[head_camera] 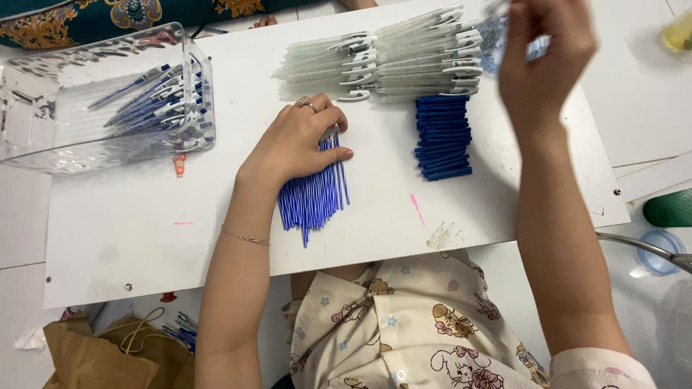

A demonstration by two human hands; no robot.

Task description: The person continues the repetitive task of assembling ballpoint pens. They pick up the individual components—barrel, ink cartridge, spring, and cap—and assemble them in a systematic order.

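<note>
left hand (pixel 303 140) is lying on the top end of a bunch of thin blue ink refills (pixel 315 193) on the white worktop (pixel 130 238), fingers curled over them, thumb out to the side. right hand (pixel 542 61) is up in the air near the far edge, blurry, can't tell if it's pinching anything. in between sit a stack of clear pen barrels (pixel 389 54) and a pile of blue caps (pixel 442 137). a clear bin (pixel 43 108) with finished pens sits off to the left.

On the white worktop (pixel 144 245) the left hand (pixel 299 140) presses on a bundle of blue refills (pixel 313 194), while the right hand (pixel 540 61) is raised, blurred, near the clear pen barrels (pixel 389 61) and blue caps (pixel 442 137).
</note>
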